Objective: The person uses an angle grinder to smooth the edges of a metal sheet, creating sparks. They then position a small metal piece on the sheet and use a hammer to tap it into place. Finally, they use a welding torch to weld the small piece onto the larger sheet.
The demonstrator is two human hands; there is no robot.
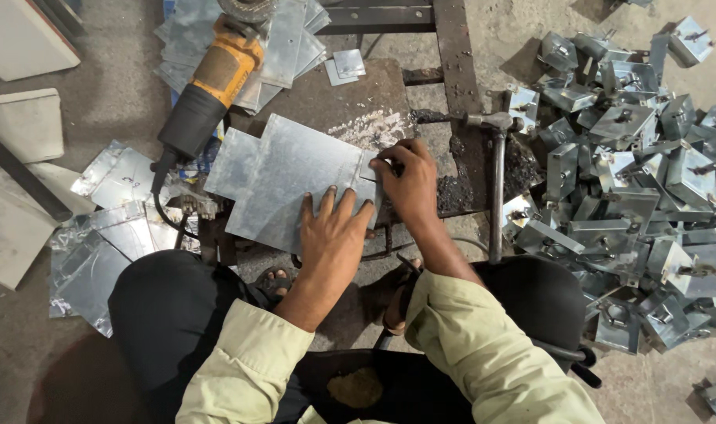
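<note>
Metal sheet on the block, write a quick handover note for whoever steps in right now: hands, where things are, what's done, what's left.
Left hand: flat on the cut sheet, pinning it to the block.
Right hand: fingertips pressing the sheet's right edge tab; no tool held.
Hammer: lying just right of the block, untouched.
Grinder: resting on the flat blanks at the top.
Done: a pile of folded boxes on the right.
Left: this sheet is still flat; more blanks lie on the floor at left.
</note>
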